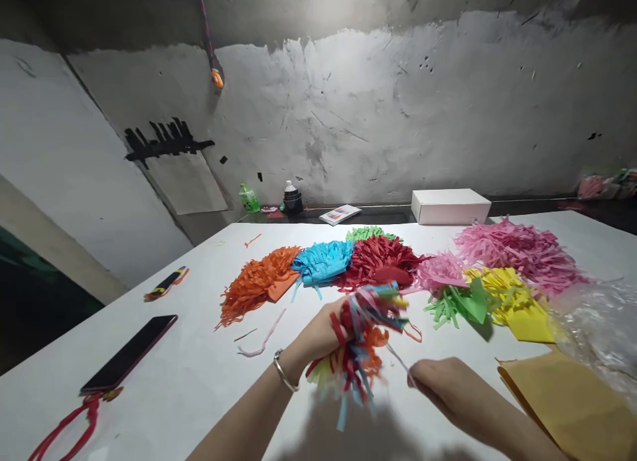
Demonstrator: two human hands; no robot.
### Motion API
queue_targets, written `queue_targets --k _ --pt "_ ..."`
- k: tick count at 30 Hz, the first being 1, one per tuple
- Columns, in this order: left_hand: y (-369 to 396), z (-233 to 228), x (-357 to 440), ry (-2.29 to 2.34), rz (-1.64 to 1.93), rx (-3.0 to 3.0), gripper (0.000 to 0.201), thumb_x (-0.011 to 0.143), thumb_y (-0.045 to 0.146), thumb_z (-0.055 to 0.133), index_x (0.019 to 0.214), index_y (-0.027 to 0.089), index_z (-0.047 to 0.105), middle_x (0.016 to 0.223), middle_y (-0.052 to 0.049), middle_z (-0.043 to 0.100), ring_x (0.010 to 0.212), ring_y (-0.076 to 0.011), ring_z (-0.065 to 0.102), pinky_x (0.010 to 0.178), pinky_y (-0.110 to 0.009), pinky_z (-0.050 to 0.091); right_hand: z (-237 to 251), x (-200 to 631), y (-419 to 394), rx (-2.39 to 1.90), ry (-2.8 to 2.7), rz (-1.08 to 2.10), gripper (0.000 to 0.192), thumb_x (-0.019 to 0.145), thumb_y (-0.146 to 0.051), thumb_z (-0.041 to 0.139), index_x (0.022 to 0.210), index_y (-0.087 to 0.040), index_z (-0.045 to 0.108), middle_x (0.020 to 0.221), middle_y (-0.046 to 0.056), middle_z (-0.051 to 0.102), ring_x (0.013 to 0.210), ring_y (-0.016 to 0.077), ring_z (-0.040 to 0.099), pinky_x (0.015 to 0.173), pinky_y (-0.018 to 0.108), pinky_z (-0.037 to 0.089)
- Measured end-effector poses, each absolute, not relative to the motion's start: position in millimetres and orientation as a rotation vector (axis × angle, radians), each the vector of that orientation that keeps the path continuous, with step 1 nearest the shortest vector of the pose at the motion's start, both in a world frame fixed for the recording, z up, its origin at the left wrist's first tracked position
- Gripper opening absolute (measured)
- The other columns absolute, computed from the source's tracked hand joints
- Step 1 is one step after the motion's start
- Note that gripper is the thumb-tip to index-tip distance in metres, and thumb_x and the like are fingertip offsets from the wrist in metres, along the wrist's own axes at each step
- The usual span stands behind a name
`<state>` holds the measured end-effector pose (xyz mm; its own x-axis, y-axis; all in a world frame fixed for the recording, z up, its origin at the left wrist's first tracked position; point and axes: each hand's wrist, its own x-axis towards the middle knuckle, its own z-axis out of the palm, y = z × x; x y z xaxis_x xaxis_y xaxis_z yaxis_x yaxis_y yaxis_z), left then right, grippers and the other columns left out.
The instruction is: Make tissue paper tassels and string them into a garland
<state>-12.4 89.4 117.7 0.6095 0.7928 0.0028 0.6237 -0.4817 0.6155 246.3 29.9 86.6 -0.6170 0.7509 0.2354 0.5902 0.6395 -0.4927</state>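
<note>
My left hand (pixel 318 335), with a silver bracelet at the wrist, is closed around a bundle of mixed coloured paper strips (pixel 363 341) held just above the white table (pixel 199 381). My right hand (pixel 442 381) sits to the right of the bundle and pinches a thin pale strand (pixel 398 359) that runs up to it. Behind the hands lie heaps of fringed paper: orange (pixel 256 282), blue (pixel 323 261), red (pixel 378 259), green (pixel 455 305), yellow (pixel 512 298) and pink (pixel 522 249).
A dark phone (pixel 129 353) with a red cord lies at the left, a small cutter (pixel 166 283) beyond it. A brown envelope (pixel 567 398) and crinkled clear plastic (pixel 600 328) are at the right. A white box (pixel 449 205), bottles and a card stand at the far edge.
</note>
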Motion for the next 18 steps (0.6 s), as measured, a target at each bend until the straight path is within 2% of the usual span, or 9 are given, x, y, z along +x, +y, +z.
queue_targets --k 2,5,6,8,10,11,13,16,18 --pt "87 112 -11 1.144 0.245 2.292 0.032 0.072 0.011 0.06 0.104 0.016 0.065 0.086 -0.01 0.072 0.083 -0.0299 0.068 0.075 -0.038 0.053 93 247 26 -1.023 -2.478 0.502 0.029 0.102 -0.026 0.04 0.083 -0.022 0.061 0.073 0.0 0.067 0.061 0.0142 0.059 0.057 0.025 0.035" --pt "80 111 -7 0.839 -0.012 2.291 0.036 0.058 0.011 0.071 0.092 0.021 0.067 0.073 -0.001 0.07 0.07 -0.0246 0.066 0.067 -0.031 0.053 102 252 37 -0.921 -2.408 0.507 0.027 0.105 -0.032 0.042 0.096 -0.023 0.065 0.08 0.0 0.068 0.07 0.0129 0.062 0.064 0.022 0.04" --pt "79 113 -7 0.75 -0.02 2.27 0.036 0.06 0.013 0.071 0.094 0.021 0.067 0.076 0.0 0.071 0.07 -0.023 0.066 0.066 -0.028 0.053 101 253 41 -0.912 -2.374 0.497 0.027 0.105 -0.033 0.041 0.1 -0.023 0.065 0.083 0.001 0.069 0.073 0.0129 0.063 0.066 0.021 0.042" --pt "79 119 -11 0.775 0.115 2.246 0.032 0.072 0.018 0.064 0.104 0.018 0.064 0.091 -0.004 0.072 0.078 -0.0221 0.068 0.068 -0.026 0.053 93 251 46 -0.931 -2.344 0.459 0.029 0.105 -0.031 0.039 0.102 -0.021 0.066 0.084 0.003 0.07 0.074 0.0141 0.064 0.066 0.022 0.043" --pt "82 123 -17 1.015 0.317 2.25 0.031 0.082 0.017 0.05 0.111 0.015 0.061 0.104 -0.01 0.071 0.089 -0.0243 0.067 0.073 -0.029 0.053 83 245 41 -0.951 -2.373 0.413 0.03 0.103 -0.025 0.04 0.094 -0.02 0.068 0.078 0.004 0.07 0.066 0.0151 0.063 0.059 0.024 0.039" --pt "82 122 -18 1.115 0.355 2.258 0.031 0.082 0.015 0.048 0.111 0.014 0.06 0.105 -0.012 0.07 0.09 -0.0258 0.067 0.075 -0.031 0.053 81 241 37 -0.945 -2.402 0.393 0.031 0.102 -0.022 0.041 0.088 -0.02 0.068 0.073 0.003 0.068 0.06 0.0149 0.06 0.055 0.024 0.035" --pt "81 118 -17 1.159 0.286 2.283 0.031 0.075 0.014 0.056 0.104 0.016 0.063 0.095 -0.011 0.071 0.085 -0.0282 0.066 0.073 -0.035 0.052 84 234 28 -0.925 -2.444 0.383 0.03 0.099 -0.018 0.043 0.083 -0.02 0.069 0.07 0.002 0.066 0.056 0.0142 0.055 0.053 0.026 0.03" --pt "76 110 -7 0.956 0.039 2.304 0.04 0.058 0.011 0.071 0.097 0.02 0.068 0.079 -0.002 0.071 0.072 -0.0255 0.065 0.065 -0.031 0.051 101 231 29 -0.824 -2.29 0.676 0.023 0.097 -0.024 0.054 0.09 -0.022 0.075 0.071 0.001 0.063 0.059 0.0127 0.055 0.055 0.024 0.033" --pt "75 107 0 0.715 -0.039 2.218 0.037 0.064 0.016 0.076 0.1 0.021 0.07 0.083 0.001 0.072 0.074 -0.0229 0.065 0.065 -0.028 0.051 108 230 35 -0.761 -2.073 0.886 0.022 0.096 -0.032 0.059 0.093 -0.024 0.079 0.069 0.001 0.063 0.062 0.0127 0.057 0.059 0.023 0.038"
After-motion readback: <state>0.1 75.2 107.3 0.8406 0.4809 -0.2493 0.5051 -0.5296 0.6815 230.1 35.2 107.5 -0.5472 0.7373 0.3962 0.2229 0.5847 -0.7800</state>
